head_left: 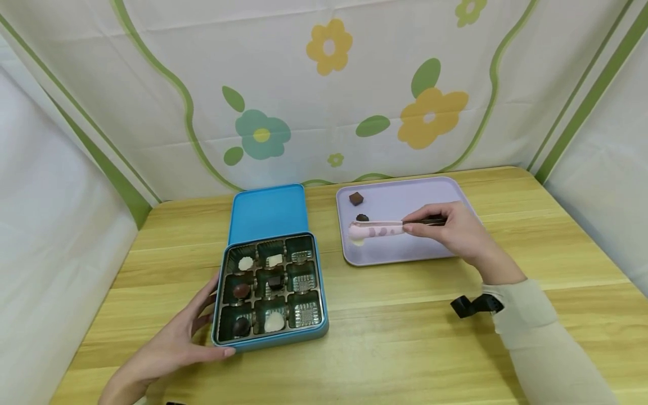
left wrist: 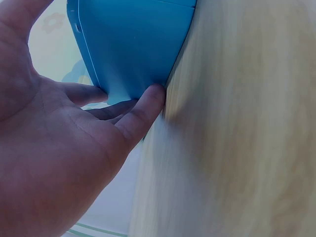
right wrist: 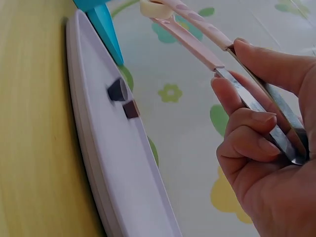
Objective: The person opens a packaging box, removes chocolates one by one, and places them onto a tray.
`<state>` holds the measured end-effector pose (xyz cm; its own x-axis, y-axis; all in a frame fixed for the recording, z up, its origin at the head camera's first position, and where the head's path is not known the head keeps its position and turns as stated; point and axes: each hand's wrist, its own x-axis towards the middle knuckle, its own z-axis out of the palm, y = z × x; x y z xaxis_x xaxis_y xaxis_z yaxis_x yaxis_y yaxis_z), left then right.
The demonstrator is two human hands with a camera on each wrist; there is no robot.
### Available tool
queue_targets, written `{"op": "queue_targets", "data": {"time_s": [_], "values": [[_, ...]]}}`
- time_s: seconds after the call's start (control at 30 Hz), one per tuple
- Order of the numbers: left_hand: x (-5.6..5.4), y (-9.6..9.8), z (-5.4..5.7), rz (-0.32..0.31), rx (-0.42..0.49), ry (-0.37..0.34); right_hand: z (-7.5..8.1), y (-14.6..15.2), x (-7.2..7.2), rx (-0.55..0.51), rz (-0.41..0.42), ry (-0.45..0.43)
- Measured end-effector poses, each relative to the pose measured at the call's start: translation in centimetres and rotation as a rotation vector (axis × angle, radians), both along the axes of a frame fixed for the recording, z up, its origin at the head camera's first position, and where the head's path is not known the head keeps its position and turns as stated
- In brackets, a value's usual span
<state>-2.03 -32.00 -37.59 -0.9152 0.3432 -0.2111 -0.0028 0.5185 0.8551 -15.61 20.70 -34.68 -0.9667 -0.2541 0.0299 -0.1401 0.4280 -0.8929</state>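
My right hand (head_left: 463,233) grips a pair of metal tongs (right wrist: 252,101) with pale pink tips. Between those tips sits a cream-white chocolate (right wrist: 155,9), held above the lilac tray (head_left: 415,191). A brown chocolate (head_left: 356,198) and a dark, ridged one (head_left: 361,217) lie on the tray's left part. My left hand (head_left: 177,343) holds a blue tin (head_left: 283,339) by its left side, thumb at the front corner, fingers against the side wall. Several chocolates, such as a round white one (head_left: 274,322), fill the left and middle columns of its divided insert; the right column's compartments are bare.
Behind the tin lies its blue lid (head_left: 268,211). The wooden table (head_left: 385,332) ends at a flower-printed curtain (head_left: 324,112), with white fabric at both sides. A black strap piece (head_left: 476,305) sits at my right sleeve.
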Motion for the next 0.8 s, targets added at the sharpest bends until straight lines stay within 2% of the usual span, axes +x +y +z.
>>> {"op": "queue_targets", "data": {"time_s": [0.17, 0.5, 0.8], "values": [[0.0, 0.0, 0.0, 0.005, -0.002, -0.001, -0.2, 1.2, -0.5, 0.052, -0.044, -0.026], [0.1, 0.0, -0.1, 0.009, -0.004, -0.005, -1.3, 1.7, -1.3, 0.102, -0.032, -0.072], [0.0, -0.1, -0.2, 0.007, -0.005, -0.01, -1.9, 1.9, -1.6, 0.106, -0.026, -0.09]]}}
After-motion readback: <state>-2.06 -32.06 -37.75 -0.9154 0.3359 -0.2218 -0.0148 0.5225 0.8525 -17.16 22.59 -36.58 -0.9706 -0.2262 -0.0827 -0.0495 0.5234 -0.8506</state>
